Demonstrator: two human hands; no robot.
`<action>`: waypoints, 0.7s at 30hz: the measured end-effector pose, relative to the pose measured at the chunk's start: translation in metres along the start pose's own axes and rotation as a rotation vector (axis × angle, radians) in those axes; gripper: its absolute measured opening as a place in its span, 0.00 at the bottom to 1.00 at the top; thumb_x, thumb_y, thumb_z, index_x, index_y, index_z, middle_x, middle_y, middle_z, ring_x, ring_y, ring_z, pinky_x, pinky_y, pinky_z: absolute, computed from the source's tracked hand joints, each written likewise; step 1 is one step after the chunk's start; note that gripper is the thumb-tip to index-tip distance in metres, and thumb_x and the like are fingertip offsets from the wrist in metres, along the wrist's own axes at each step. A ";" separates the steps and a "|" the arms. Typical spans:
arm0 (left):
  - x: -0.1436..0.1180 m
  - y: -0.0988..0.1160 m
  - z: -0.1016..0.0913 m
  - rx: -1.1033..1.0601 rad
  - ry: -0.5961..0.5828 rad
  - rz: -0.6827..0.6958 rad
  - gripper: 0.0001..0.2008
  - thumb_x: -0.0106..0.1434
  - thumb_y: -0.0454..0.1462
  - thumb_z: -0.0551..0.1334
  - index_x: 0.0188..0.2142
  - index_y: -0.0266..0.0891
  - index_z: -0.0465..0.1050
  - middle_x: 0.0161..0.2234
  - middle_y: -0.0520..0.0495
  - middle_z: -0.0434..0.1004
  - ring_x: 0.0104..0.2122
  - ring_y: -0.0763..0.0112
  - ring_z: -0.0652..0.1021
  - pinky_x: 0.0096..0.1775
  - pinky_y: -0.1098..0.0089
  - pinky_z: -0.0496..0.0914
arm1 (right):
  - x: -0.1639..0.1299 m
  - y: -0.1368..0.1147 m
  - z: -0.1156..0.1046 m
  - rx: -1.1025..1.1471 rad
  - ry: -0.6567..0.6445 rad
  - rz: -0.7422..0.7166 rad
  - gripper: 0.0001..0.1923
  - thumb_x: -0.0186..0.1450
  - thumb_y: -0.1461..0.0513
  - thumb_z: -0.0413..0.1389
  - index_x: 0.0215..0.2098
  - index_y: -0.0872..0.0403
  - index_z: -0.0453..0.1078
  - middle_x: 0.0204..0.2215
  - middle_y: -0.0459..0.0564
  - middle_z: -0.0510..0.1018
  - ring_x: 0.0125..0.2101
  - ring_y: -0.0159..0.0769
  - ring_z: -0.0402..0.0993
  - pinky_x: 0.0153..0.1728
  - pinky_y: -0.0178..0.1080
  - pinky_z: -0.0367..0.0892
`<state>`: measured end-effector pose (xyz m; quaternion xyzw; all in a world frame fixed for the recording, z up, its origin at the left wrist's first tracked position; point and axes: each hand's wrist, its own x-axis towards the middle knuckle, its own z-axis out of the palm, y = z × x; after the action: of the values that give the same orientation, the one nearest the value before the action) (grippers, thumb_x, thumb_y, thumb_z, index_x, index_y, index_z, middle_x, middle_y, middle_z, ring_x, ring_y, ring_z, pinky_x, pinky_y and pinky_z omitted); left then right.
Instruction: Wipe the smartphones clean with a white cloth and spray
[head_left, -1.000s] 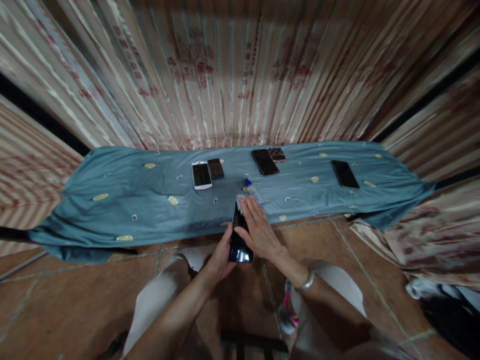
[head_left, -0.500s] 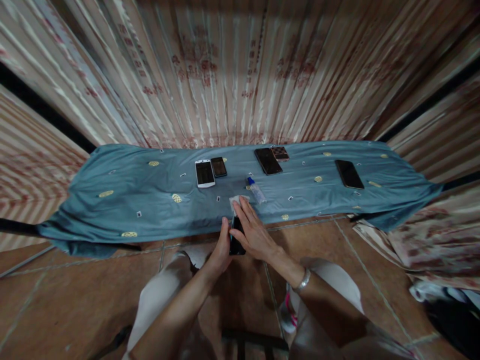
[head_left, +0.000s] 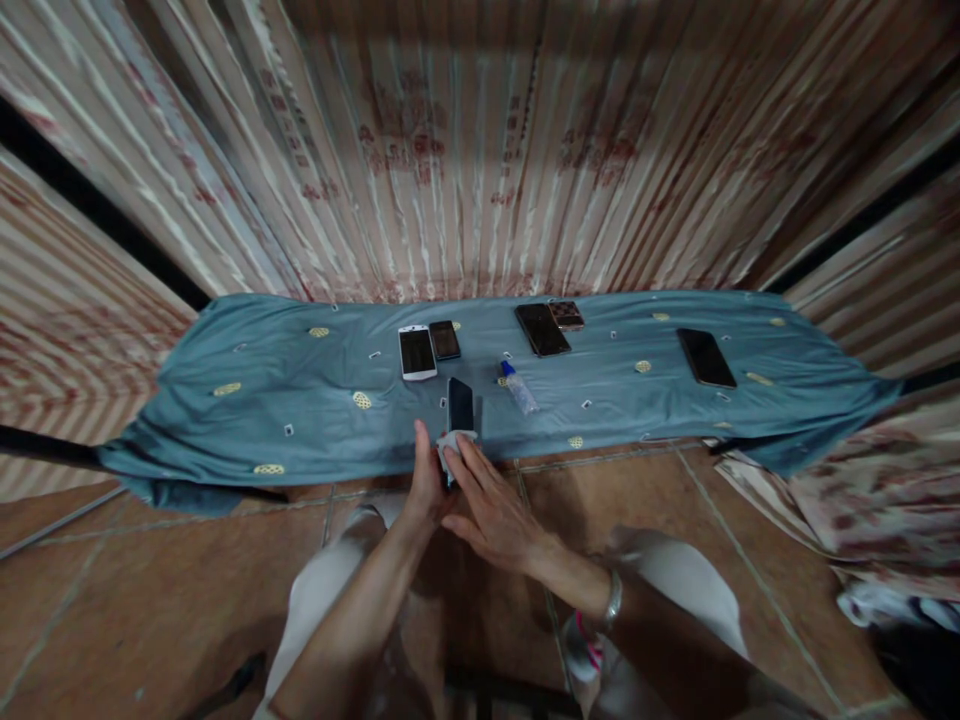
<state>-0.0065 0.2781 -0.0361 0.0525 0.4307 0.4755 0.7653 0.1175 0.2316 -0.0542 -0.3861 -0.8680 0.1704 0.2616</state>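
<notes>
My left hand [head_left: 426,484] holds a dark smartphone [head_left: 460,404] over the near edge of the cloth-covered table, its thumb pointing up along the side. Across the phone's lower part, my right hand [head_left: 496,512] presses a small pale cloth [head_left: 448,441] under its fingers. The phone's upper screen shows beyond the cloth; its lower end is hidden by the hands. Just past my right fingers lies a clear bottle with a blue cap [head_left: 520,388]. A white phone [head_left: 418,353] and a smaller dark phone [head_left: 445,340] lie side by side behind the held phone.
A blue patterned cloth [head_left: 247,420] covers the long narrow table. Toward the back lie a large black phone [head_left: 542,330] and a brown patterned item [head_left: 568,315]; another black phone [head_left: 706,358] is at right. Curtains [head_left: 465,180] hang behind, and dark poles [head_left: 97,205] slope at both sides.
My right hand and the pale cloth have slid down the held phone toward me, uncovering its upper screen. The view has shifted slightly; the things on the table lie as before.
</notes>
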 end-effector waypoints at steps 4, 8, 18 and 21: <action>-0.001 0.009 -0.003 -0.032 0.016 0.060 0.36 0.62 0.62 0.47 0.33 0.33 0.77 0.23 0.42 0.80 0.28 0.62 0.82 0.34 0.67 0.75 | -0.003 -0.007 0.004 -0.030 -0.019 -0.034 0.42 0.68 0.53 0.54 0.70 0.63 0.39 0.69 0.67 0.46 0.70 0.48 0.35 0.65 0.55 0.53; -0.005 0.015 -0.004 -0.028 -0.051 0.073 0.36 0.62 0.61 0.49 0.41 0.30 0.77 0.28 0.37 0.82 0.26 0.61 0.81 0.31 0.67 0.75 | -0.005 -0.010 0.006 -0.070 -0.034 -0.071 0.42 0.67 0.51 0.54 0.69 0.64 0.44 0.68 0.66 0.50 0.69 0.48 0.37 0.65 0.55 0.53; -0.005 0.022 0.000 -0.127 -0.158 -0.006 0.36 0.68 0.55 0.45 0.57 0.24 0.66 0.37 0.33 0.83 0.34 0.58 0.82 0.40 0.61 0.75 | -0.007 -0.006 -0.004 -0.192 -0.058 -0.060 0.40 0.67 0.48 0.53 0.68 0.62 0.49 0.67 0.64 0.55 0.68 0.50 0.43 0.63 0.56 0.55; -0.002 0.023 -0.001 -0.148 -0.149 0.003 0.33 0.69 0.51 0.46 0.58 0.25 0.67 0.37 0.36 0.83 0.35 0.61 0.82 0.45 0.64 0.73 | -0.010 -0.001 -0.004 -0.210 -0.057 -0.024 0.39 0.67 0.49 0.53 0.68 0.61 0.49 0.67 0.63 0.54 0.69 0.50 0.40 0.63 0.56 0.53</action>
<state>-0.0235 0.2886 -0.0242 0.0315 0.3364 0.5020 0.7962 0.1254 0.2237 -0.0534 -0.3960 -0.8928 0.0862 0.1967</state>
